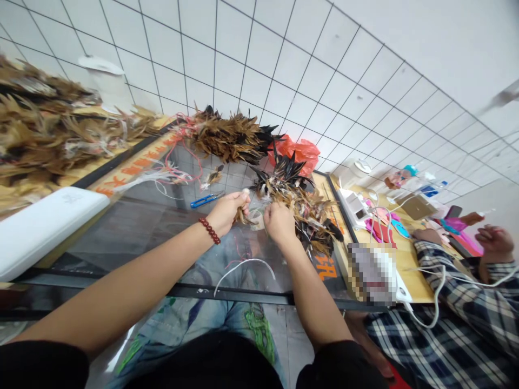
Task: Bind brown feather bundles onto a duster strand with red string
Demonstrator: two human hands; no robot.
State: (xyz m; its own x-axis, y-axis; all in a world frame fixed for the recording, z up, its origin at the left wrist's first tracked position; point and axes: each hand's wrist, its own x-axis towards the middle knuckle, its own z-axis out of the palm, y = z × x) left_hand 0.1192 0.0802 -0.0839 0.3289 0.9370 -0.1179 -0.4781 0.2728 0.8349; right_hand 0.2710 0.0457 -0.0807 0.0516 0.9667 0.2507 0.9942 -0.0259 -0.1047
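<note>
Over a glass table [133,232] my left hand [227,210], with a red bead bracelet [210,230] on the wrist, pinches a small tuft of brown feathers [242,215]. My right hand [279,221] is closed next to it, gripping the near end of a long string of brown and black feathers [302,202] that trails off to the right. A small roll of clear tape [257,218] shows between the two hands.
Blue thread snips [206,200] lie beyond my left hand. Feather piles sit at the back [231,135] and far left [44,135]. A white box [44,224] is at left. At right a person in a plaid shirt [458,313] sits at a cluttered wooden table [409,254].
</note>
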